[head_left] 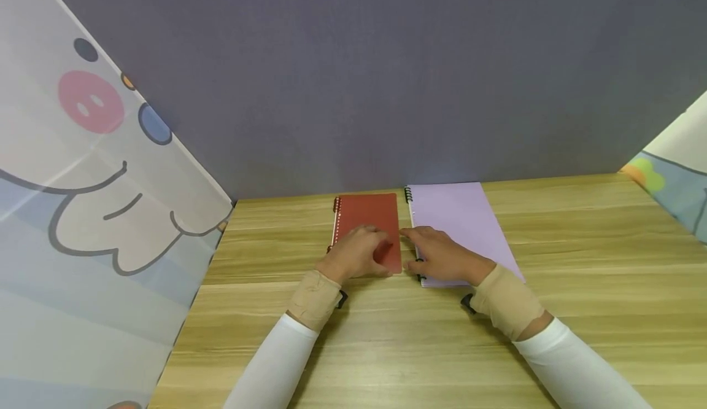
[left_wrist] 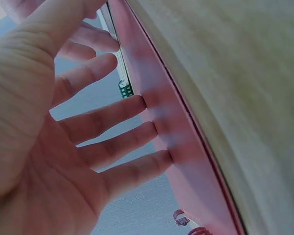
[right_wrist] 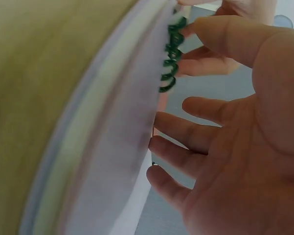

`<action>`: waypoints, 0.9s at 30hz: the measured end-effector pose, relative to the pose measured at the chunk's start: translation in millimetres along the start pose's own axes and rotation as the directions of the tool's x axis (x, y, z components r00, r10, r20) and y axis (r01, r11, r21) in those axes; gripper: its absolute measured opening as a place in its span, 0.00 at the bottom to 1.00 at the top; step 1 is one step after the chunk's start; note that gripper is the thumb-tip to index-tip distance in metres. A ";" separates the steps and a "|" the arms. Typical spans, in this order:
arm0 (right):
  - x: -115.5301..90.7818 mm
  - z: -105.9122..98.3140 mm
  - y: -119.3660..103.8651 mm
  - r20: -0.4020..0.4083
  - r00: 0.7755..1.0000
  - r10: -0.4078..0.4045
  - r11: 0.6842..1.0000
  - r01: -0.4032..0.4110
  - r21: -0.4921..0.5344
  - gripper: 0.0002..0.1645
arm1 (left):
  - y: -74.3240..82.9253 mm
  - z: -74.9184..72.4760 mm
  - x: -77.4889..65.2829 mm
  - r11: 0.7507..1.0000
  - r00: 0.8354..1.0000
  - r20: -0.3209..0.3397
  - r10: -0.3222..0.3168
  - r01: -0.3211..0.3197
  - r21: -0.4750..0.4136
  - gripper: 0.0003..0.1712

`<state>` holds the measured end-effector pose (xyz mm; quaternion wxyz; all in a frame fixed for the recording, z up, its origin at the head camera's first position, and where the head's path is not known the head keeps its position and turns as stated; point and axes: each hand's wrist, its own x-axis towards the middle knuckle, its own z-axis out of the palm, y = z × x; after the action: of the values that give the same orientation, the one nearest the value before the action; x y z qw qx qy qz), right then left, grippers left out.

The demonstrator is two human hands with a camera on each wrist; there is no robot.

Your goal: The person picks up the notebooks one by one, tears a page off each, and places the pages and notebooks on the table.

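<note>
A small red spiral notebook (head_left: 367, 209) lies closed on the table, rings along its left side. To its right lies a larger lilac notebook (head_left: 455, 212), also closed, with dark green rings (right_wrist: 171, 61) on its left edge. My left hand (head_left: 359, 254) is over the red notebook's lower part; in the left wrist view, its extended fingers (left_wrist: 132, 171) reach the red cover. Over the lilac notebook's ringed edge is my right hand (head_left: 444, 257), fingertips at the cover in the right wrist view. Neither hand grips anything that I can see.
The wood-grain table (head_left: 386, 354) extends around both notebooks. A grey panel (head_left: 353, 77) stands along its back edge. Cartoon-printed panels rise at the left (head_left: 66, 212) and right (head_left: 679, 169). Each wrist wears a tan wrap with a small dark device.
</note>
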<state>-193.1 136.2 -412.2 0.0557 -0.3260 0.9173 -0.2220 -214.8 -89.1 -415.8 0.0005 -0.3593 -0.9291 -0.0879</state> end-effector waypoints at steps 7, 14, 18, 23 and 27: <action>-0.9 3.2 -1.8 -0.005 1.000 -0.006 0.999 0.006 -0.033 0.42 | 0.4 -1.6 -0.8 1.000 1.000 0.029 0.010 -0.009 -0.008 0.36; 0.3 2.9 -0.4 -0.006 1.000 -0.027 0.997 0.026 -0.076 0.41 | -0.1 -8.2 -3.3 0.999 0.997 0.073 0.032 -0.029 -0.044 0.36; 1.3 2.6 0.4 -0.002 0.999 -0.034 0.996 0.034 -0.079 0.39 | -0.1 -9.9 -3.4 0.997 0.996 0.072 0.043 -0.039 -0.067 0.33; 1.8 2.6 0.9 -0.017 0.999 -0.051 0.996 0.050 -0.078 0.37 | 0.5 -10.6 -2.5 0.992 0.995 0.065 0.072 -0.065 -0.107 0.30; 1.7 3.0 1.2 -0.016 0.999 -0.049 0.996 0.048 -0.075 0.36 | 0.3 -10.5 -2.0 0.987 0.994 0.068 0.083 -0.073 -0.144 0.27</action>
<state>-194.4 134.9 -415.4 0.0301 -0.3480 0.9172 -0.1917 -213.7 -92.0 -405.5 -0.0556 -0.3976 -0.9051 -0.1402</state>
